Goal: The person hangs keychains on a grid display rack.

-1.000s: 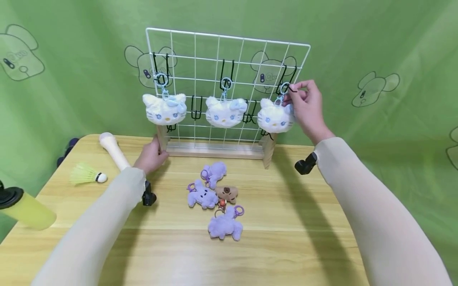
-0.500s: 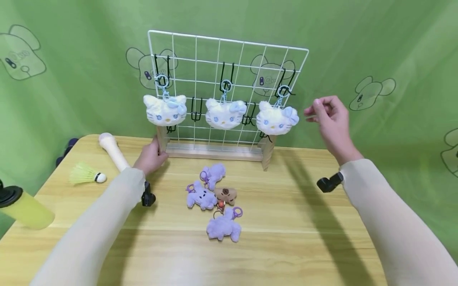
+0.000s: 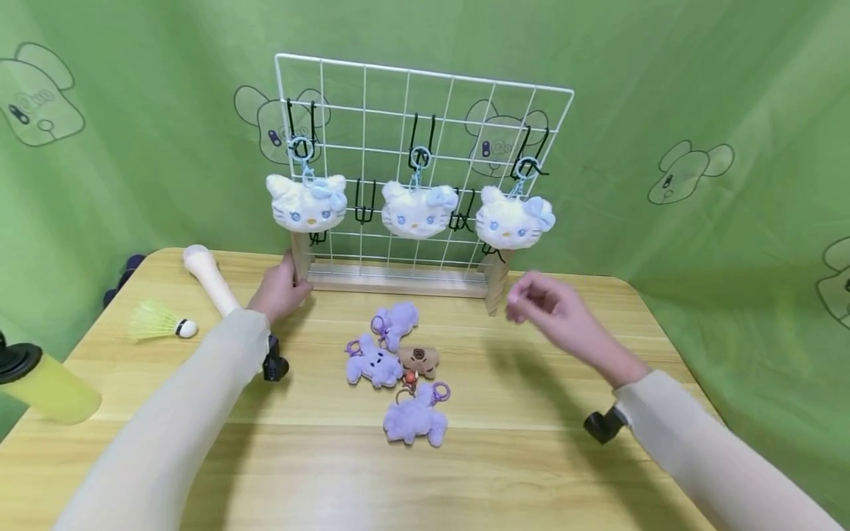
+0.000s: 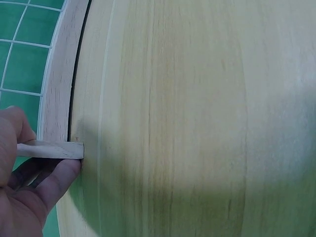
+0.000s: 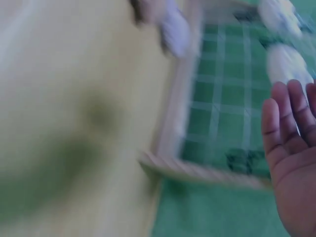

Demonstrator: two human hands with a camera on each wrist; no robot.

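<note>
My left hand (image 3: 275, 292) grips the left wooden foot of the white wire grid rack (image 3: 398, 277). In the left wrist view, the thumb and fingers pinch that wooden foot (image 4: 54, 149) from both sides. My right hand (image 3: 553, 308) is in the air just right of the rack's right foot, fingers loosely bent and holding nothing. Three white cat-face plush keychains, at left (image 3: 307, 205), middle (image 3: 417, 211) and right (image 3: 511, 220), hang by blue rings from black hooks. On the table lie three purple plush keychains (image 3: 415, 417) and a brown plush keychain (image 3: 421, 361).
A white microphone-shaped object (image 3: 211, 279), a yellow shuttlecock (image 3: 159, 322) and a yellow bottle with a black lid (image 3: 56, 389) lie at the left of the wooden table (image 3: 319, 472). More black hooks (image 3: 364, 203) sit lower on the grid. A green curtain (image 3: 664, 88) hangs behind.
My right hand has let go of the right cat plush keychain's ring, drawn away to the right, then dropped down and left toward the table. My left hand stays on the rack's foot.
</note>
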